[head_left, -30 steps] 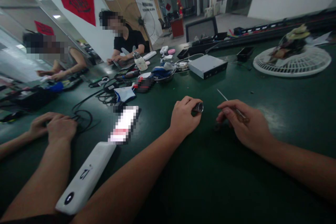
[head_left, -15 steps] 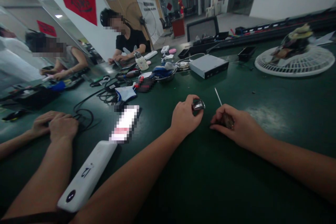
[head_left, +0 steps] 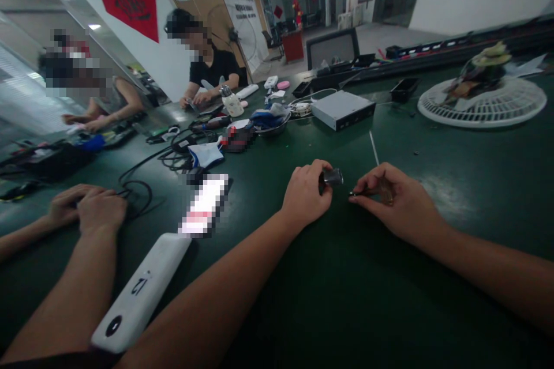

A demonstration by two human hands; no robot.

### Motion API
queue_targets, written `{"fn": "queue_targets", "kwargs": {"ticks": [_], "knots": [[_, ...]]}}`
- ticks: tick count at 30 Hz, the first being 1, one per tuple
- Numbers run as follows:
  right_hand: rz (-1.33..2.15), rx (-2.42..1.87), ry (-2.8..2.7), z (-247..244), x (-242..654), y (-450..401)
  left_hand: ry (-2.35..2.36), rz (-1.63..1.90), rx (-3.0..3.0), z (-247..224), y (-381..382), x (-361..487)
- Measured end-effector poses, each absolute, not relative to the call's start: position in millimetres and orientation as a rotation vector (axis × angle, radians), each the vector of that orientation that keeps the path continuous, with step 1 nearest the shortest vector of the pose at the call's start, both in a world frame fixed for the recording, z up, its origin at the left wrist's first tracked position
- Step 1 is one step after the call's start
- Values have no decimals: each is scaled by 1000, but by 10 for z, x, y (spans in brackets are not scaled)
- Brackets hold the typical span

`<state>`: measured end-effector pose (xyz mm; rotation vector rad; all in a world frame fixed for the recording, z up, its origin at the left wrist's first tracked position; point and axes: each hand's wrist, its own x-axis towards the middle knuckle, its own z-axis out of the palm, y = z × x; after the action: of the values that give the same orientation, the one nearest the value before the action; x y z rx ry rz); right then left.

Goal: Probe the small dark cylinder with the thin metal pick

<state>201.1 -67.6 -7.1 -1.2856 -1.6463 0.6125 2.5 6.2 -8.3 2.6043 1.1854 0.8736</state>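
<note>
Over the dark green table [head_left: 329,300], my left hand [head_left: 305,193] is closed around a short shiny metal cylinder [head_left: 334,176]. Its end sticks out to the right, past my fingers. My right hand [head_left: 402,202] is just to the right, a small gap away. A screwdriver [head_left: 374,147] with a brownish see-through handle is tucked in that hand, its thin shaft pointing up and away. Between the thumb and fingertip of the same hand is a small dark piece [head_left: 352,194], too small to name.
A white power bank [head_left: 142,294] and a lit phone [head_left: 205,204] lie left of my forearm. Another person's hands [head_left: 101,207] rest beyond them near black cables [head_left: 142,190]. Farther back are a grey metal drive box [head_left: 343,108] and a white fan grille [head_left: 480,109].
The cylinder has turned in my left hand and now points more to the right. My right hand has shifted slightly right with the screwdriver, and a small dark piece shows at its fingertips.
</note>
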Motion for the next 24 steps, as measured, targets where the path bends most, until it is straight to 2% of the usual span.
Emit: {"fn": "queue_targets", "kwargs": {"ticks": [24], "knots": [[555,-1299,-1647,-84,2008,-678,847,759,2768,-28,58,16]]}}
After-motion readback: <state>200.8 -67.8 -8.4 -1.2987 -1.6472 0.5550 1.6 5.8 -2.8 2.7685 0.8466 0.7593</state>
